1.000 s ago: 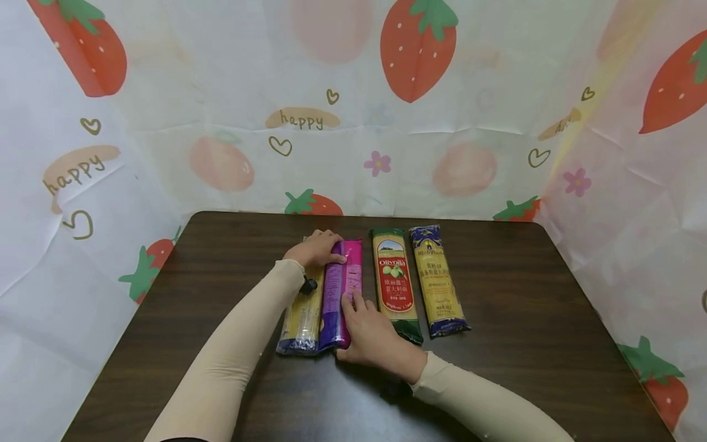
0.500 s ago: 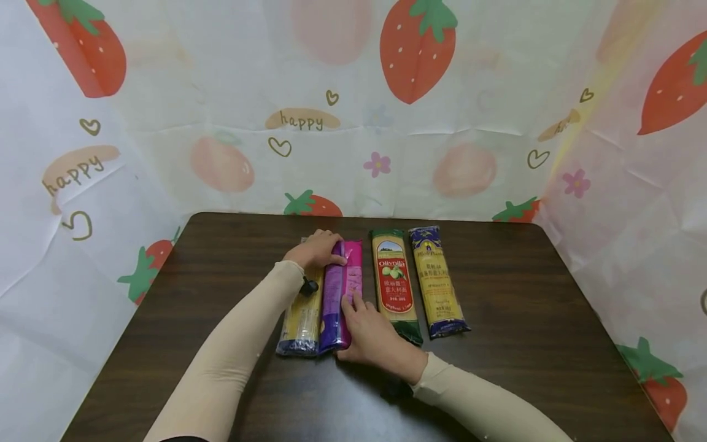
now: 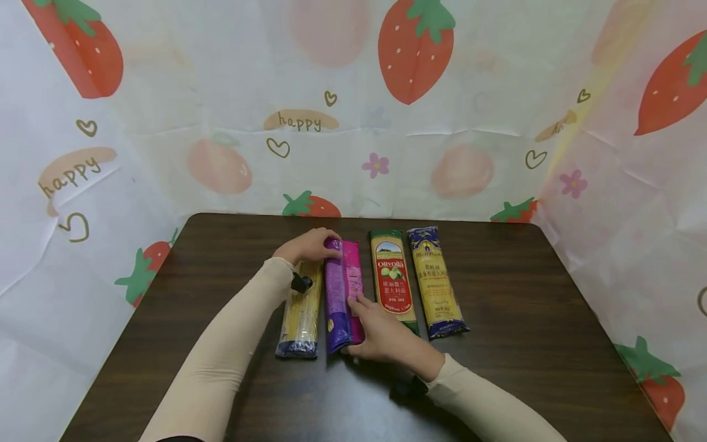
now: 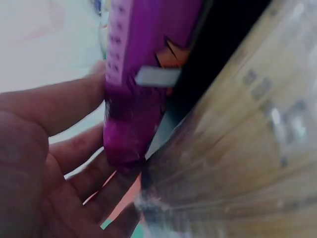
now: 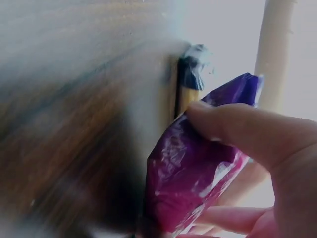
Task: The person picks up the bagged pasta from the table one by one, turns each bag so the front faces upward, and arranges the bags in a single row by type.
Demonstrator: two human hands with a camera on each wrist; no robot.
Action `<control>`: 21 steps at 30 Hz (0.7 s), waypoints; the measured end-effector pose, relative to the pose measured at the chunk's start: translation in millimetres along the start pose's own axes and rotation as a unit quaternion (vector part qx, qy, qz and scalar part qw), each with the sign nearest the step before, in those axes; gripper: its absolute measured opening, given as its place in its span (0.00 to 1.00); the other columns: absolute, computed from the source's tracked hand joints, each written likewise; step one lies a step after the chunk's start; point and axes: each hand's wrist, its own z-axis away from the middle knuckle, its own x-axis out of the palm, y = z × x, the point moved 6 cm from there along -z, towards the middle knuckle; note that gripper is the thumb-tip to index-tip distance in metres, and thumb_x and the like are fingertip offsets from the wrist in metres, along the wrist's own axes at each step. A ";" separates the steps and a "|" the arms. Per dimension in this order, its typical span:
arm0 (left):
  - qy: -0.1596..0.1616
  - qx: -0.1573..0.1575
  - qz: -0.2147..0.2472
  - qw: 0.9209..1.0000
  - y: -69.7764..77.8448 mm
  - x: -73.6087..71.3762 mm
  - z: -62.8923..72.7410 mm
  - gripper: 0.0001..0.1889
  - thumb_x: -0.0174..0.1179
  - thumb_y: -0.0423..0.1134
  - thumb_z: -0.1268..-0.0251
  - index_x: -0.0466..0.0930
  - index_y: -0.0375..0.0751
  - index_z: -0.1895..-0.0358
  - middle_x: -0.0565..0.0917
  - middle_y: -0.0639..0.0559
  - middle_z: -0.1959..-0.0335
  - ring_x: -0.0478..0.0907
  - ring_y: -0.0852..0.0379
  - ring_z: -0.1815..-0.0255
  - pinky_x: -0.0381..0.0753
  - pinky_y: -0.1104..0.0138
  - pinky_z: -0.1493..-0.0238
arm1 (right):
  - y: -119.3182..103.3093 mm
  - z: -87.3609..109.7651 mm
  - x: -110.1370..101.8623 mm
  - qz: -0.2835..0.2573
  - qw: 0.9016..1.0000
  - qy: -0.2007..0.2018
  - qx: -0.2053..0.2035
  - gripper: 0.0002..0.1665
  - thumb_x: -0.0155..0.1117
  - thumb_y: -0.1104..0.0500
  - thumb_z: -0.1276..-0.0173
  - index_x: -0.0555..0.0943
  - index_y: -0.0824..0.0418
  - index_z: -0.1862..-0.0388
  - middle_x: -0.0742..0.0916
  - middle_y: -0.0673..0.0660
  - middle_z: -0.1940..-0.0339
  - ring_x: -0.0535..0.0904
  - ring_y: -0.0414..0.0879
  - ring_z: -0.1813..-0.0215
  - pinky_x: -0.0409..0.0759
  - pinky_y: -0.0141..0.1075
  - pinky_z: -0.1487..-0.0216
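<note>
Both hands grip a long purple-and-pink pasta packet (image 3: pixel 337 294), one at each end, and it is tilted with its purple side facing up. My left hand (image 3: pixel 308 245) holds the far end, fingers behind it and thumb on top; in the left wrist view the purple end (image 4: pixel 131 129) sits between thumb and fingers. At the near end, my right hand (image 3: pixel 386 331) pinches the packet, its thumb (image 5: pixel 223 121) pressed on the crinkled wrapper (image 5: pixel 183 173) in the right wrist view. Just left lies a clear packet of spaghetti (image 3: pixel 301 313), partly hidden under the left wrist.
Right of the hands lie a green-and-red Olivoilà spaghetti packet (image 3: pixel 393 276), its near end partly behind the right hand, and a yellow-and-blue pasta packet (image 3: pixel 439 282). All rest on a dark wooden table (image 3: pixel 525 344). A strawberry-print cloth (image 3: pixel 342 61) surrounds the table's back and sides.
The purple-and-pink packet has turned and shifted slightly right, opening a gap from the clear spaghetti packet. The right hand has moved a little right with it; the other packets stay put.
</note>
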 end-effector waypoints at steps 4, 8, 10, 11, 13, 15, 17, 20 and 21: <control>0.001 0.007 0.029 1.000 -3.5 -5.9 2.2 0.30 0.63 0.48 0.18 0.72 0.35 0.22 0.75 0.35 0.25 0.76 0.39 0.28 0.75 0.47 0.27 | 5.6 5.7 -5.2 -0.048 0.999 0.000 -0.007 0.63 0.85 0.46 0.38 0.62 0.67 0.14 0.62 0.69 0.14 0.62 0.65 0.16 0.68 0.56 0.20; 0.001 0.013 0.052 0.999 -4.4 -10.2 5.7 0.30 0.62 0.50 0.17 0.73 0.38 0.22 0.74 0.36 0.23 0.73 0.38 0.26 0.73 0.45 0.26 | 11.2 10.1 -8.6 -0.091 0.996 0.001 -0.018 0.62 0.85 0.47 0.37 0.61 0.65 0.13 0.61 0.67 0.13 0.61 0.64 0.15 0.66 0.56 0.19; 0.001 0.022 0.067 0.998 -4.4 -12.8 7.9 0.30 0.60 0.50 0.17 0.73 0.38 0.22 0.73 0.36 0.23 0.72 0.38 0.24 0.71 0.44 0.24 | 13.5 12.2 -11.0 -0.115 0.993 0.001 -0.025 0.62 0.85 0.48 0.37 0.60 0.65 0.13 0.61 0.66 0.12 0.63 0.62 0.16 0.67 0.56 0.20; 0.002 0.027 0.074 0.997 -4.4 -14.1 9.1 0.29 0.60 0.49 0.17 0.73 0.38 0.22 0.73 0.36 0.23 0.71 0.37 0.23 0.70 0.43 0.24 | 14.8 13.1 -12.2 -0.129 0.991 0.001 -0.028 0.62 0.85 0.49 0.36 0.60 0.64 0.13 0.61 0.66 0.12 0.64 0.61 0.17 0.68 0.56 0.20; 0.004 0.033 0.090 0.995 -5.6 -16.4 10.7 0.29 0.59 0.49 0.16 0.73 0.38 0.22 0.73 0.36 0.22 0.70 0.37 0.22 0.69 0.43 0.23 | 17.2 14.6 -14.3 -0.157 0.987 0.001 -0.033 0.61 0.84 0.51 0.36 0.59 0.63 0.12 0.61 0.64 0.12 0.67 0.59 0.19 0.71 0.55 0.22; 0.005 0.041 0.102 0.994 -7.7 -17.1 10.9 0.29 0.59 0.48 0.17 0.72 0.38 0.22 0.72 0.36 0.22 0.68 0.37 0.21 0.68 0.42 0.22 | 18.9 15.9 -16.2 -0.183 0.982 0.001 -0.035 0.61 0.84 0.51 0.35 0.58 0.61 0.12 0.61 0.63 0.12 0.71 0.56 0.22 0.75 0.52 0.26; 0.005 0.045 0.115 0.992 -9.9 -16.7 10.8 0.29 0.59 0.48 0.16 0.71 0.38 0.21 0.71 0.37 0.21 0.67 0.37 0.21 0.68 0.42 0.23 | 21.1 16.3 -16.3 -0.210 0.977 0.001 -0.037 0.61 0.83 0.52 0.34 0.57 0.60 0.11 0.63 0.63 0.12 0.75 0.54 0.26 0.80 0.49 0.31; -0.005 0.052 0.151 0.987 -11.9 -14.9 10.7 0.30 0.58 0.46 0.16 0.68 0.36 0.19 0.68 0.36 0.20 0.67 0.36 0.21 0.67 0.41 0.22 | 22.2 17.7 -16.4 -0.256 0.966 -0.002 -0.042 0.60 0.82 0.54 0.32 0.56 0.60 0.11 0.67 0.64 0.15 0.79 0.55 0.29 0.85 0.45 0.36; -0.009 0.056 0.165 0.985 -12.9 -14.3 10.5 0.30 0.57 0.45 0.15 0.67 0.36 0.18 0.67 0.35 0.19 0.67 0.35 0.21 0.67 0.41 0.22 | 22.9 18.2 -16.3 -0.266 0.963 -0.003 -0.044 0.60 0.82 0.54 0.32 0.56 0.60 0.11 0.68 0.64 0.16 0.78 0.56 0.28 0.85 0.44 0.37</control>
